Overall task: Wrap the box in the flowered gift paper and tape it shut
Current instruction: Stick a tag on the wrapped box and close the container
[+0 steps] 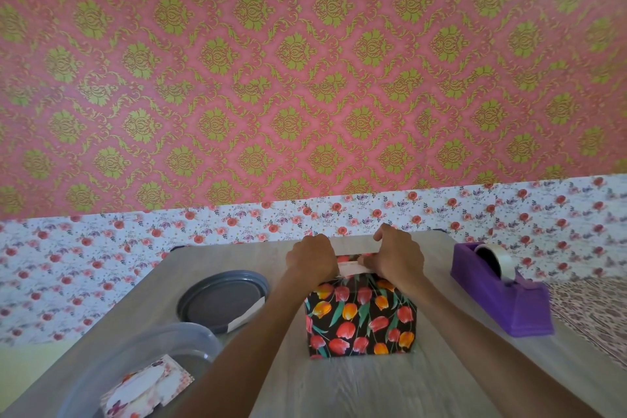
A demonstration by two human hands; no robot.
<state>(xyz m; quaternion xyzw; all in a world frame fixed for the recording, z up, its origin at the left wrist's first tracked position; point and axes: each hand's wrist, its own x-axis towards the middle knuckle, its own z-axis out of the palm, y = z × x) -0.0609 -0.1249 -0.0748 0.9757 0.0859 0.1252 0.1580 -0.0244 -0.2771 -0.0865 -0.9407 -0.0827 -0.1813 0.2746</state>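
far seam not yet closed, no tape to be seen

your box (361,322) stands low in the middle of the frame, on the bench (373,390). the flowered gift paper (390,312) already covers the near face and the top smoothly, with crisp corners and black ground with red and orange tulips. by the look of it the main wrap is done.

your left hand (310,258) is curled over the far top edge, and seems to grip the white underside of the paper there. your right hand (398,256) pinches the same white band just beside it.

that flap looks loose. i see no tape on it, and the far face is hidden.

still to do, i judge: crease it flat, then tape it from the purple tape dispenser (502,292) at the right.
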